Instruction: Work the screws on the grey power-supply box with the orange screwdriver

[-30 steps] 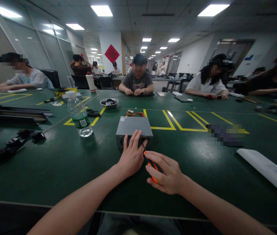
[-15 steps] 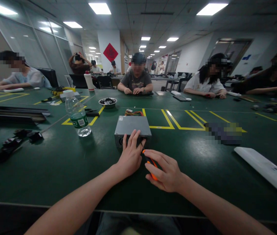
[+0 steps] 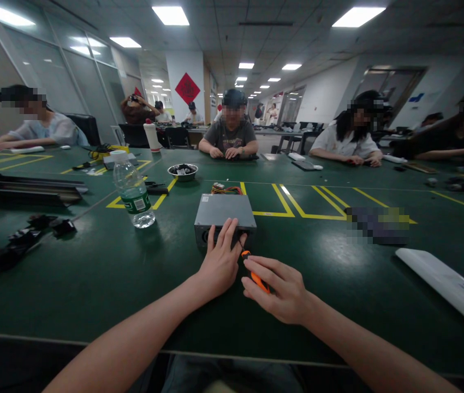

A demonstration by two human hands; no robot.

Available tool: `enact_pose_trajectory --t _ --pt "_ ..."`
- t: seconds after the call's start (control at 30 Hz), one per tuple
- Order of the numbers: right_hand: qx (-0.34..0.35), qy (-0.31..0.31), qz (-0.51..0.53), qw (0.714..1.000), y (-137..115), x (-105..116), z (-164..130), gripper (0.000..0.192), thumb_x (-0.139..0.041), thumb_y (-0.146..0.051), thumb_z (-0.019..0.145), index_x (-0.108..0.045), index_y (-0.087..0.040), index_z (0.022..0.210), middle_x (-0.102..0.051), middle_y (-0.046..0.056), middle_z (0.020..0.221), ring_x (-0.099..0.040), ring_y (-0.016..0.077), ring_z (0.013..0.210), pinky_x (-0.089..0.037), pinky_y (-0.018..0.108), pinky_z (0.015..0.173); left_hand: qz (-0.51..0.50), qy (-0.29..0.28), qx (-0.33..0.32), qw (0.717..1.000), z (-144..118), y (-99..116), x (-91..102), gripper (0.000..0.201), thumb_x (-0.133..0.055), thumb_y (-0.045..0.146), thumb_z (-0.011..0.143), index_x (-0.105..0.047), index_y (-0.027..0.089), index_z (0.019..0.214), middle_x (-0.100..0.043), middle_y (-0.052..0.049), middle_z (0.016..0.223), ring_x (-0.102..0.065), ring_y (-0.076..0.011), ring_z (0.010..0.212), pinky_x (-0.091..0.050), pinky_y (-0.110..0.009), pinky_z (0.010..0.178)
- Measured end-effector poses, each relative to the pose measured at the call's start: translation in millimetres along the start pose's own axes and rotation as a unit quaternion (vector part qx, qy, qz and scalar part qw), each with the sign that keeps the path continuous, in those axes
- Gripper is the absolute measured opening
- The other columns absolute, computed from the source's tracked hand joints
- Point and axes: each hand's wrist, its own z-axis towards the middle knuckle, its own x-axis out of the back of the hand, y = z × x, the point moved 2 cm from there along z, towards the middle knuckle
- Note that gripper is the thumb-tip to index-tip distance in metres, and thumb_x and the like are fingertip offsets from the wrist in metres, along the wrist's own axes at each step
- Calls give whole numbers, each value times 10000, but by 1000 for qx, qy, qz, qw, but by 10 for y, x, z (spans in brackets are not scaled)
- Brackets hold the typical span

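Observation:
A grey metal computer power supply (image 3: pixel 226 209) sits on the green table in front of me, coloured cables bunched behind it. My left hand (image 3: pixel 220 262) lies against its near side, fingers stretched out and their tips over the top edge. My right hand (image 3: pixel 283 286) is closed around an orange and black screwdriver (image 3: pixel 259 281). The screwdriver's thin shaft points up and left to the right part of the box's near face, beside my left fingers. Where its tip meets the box is too small to make out.
Left of the box stand a water bottle (image 3: pixel 136 199) and a metal bowl (image 3: pixel 183 172) of small parts. Black parts (image 3: pixel 43 229) lie farther left. A long white object (image 3: pixel 447 286) is at the right. Several people sit around the table, one (image 3: pixel 231 131) directly opposite.
The screwdriver's handle has turned a little in my right hand, and my right fingers have shifted on it. My left hand stays against the power supply. The whole view has shifted slightly.

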Motion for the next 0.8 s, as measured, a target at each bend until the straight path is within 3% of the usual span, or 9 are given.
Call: enact_pose_trajectory --t 0.2,0.37,0.47,0.53,0.6,0.67,0.73,0.8 --pt "-12 -16 7 1000 -7 -43 -34 173 -568 -310 782 -534 -185 895 -596 120 981 -569 221 976 -535 330 717 11 -2 0 1000 -10 -26 1 566 -487 189 784 -341 184 1331 -101 -157 1481 -23 -285 1366 -46 -536 1070" --pt "-24 -45 23 998 -10 -30 -47 216 -511 -209 768 -498 -172 981 -556 156 1079 -526 248 1062 -520 374 761 -18 -9 -19 1000 -20 -82 82 572 -491 103 719 -412 212 1275 -107 -126 1488 -79 -266 1365 -94 -529 1066" --pt "-18 -45 -3 999 -19 8 -17 212 -558 -186 765 -503 -176 970 -593 142 1048 -551 223 1037 -521 325 759 -55 17 -7 998 9 -143 141 339 -433 57 725 -580 221 983 -249 -70 1458 -209 -221 1340 -133 -499 1069" --pt "-5 -52 -23 998 -46 30 5 190 -578 -220 774 -515 -174 948 -615 142 1029 -570 217 1012 -519 308 751 -82 52 8 995 45 -202 161 278 -384 35 741 -573 217 832 -428 -29 1361 -324 -172 1288 -149 -450 1085" --pt "-3 -69 -48 996 -98 48 33 166 -573 -236 785 -532 -170 931 -630 148 1020 -581 222 999 -512 312 756 -105 101 32 989 84 -272 161 287 -360 31 757 -554 211 866 -527 -24 1264 -393 -143 1240 -182 -404 1086" --pt "-28 -91 -77 993 -170 61 79 145 -553 -199 792 -548 -166 933 -637 155 1022 -589 229 985 -502 321 761 -107 140 48 983 116 -330 145 310 -367 60 788 -532 198 1012 -534 -38 1255 -409 -141 1227 -211 -383 1076" --pt "-77 -114 -103 985 -250 64 142 174 -519 -131 793 -562 -168 958 -638 157 1032 -610 221 928 -494 317 739 -89 150 48 983 139 -361 119 369 -401 115 813 -474 192 1166 -501 -51 1294 -406 -161 1231 -205 -395 1074" --pt "-135 -111 -132 976 -322 63 205 171 -492 -98 799 -576 -159 934 -646 157 1003 -628 170 736 -483 280 638 -71 141 38 987 151 -369 96 401 -424 162 827 -445 203 1225 -481 -53 1316 -403 -181 1232 -196 -411 1069"
